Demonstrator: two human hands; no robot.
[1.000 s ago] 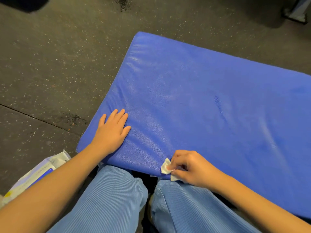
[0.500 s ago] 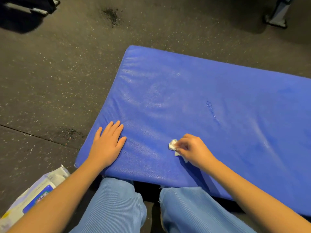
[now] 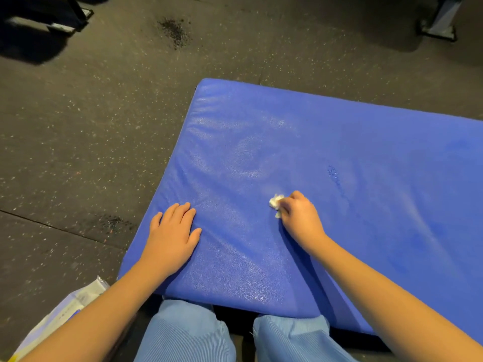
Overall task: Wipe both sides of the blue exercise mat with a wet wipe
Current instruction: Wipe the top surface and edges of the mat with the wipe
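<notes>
- Rubber floor (image 3: 78, 152): dark and speckled, lay under everything, with a gritty black patch (image 3: 174, 31) beyond the mat's far corner.
- Blue exercise mat (image 3: 352, 142): lay flat on the floor, near edge against the knees. Showed a damp sheen over the near left part; right end ran out of view.
- Light blue trousers (image 3: 188, 335): knelt at the mat's near edge.
- Pack of wipes (image 3: 65, 309): sat on the floor beside the left forearm, off the mat.
- Left hand (image 3: 172, 231): lay flat with straight fingers, pressed on the mat near its left corner, grasped nothing.
- Right hand (image 3: 300, 218): fingers curled, pinched the wet wipe against the mat's top face.
- Wet wipe (image 3: 275, 202): bunched into a small wad, touched the mat.
- Risks, as judged:
  - Might leave unwiped strips, given so small a wad.
  - Could dry out before the far end.
  - Might skid if the bracing hand lifted.
  - Once flipped, would put the wiped face down on floor grit.
</notes>
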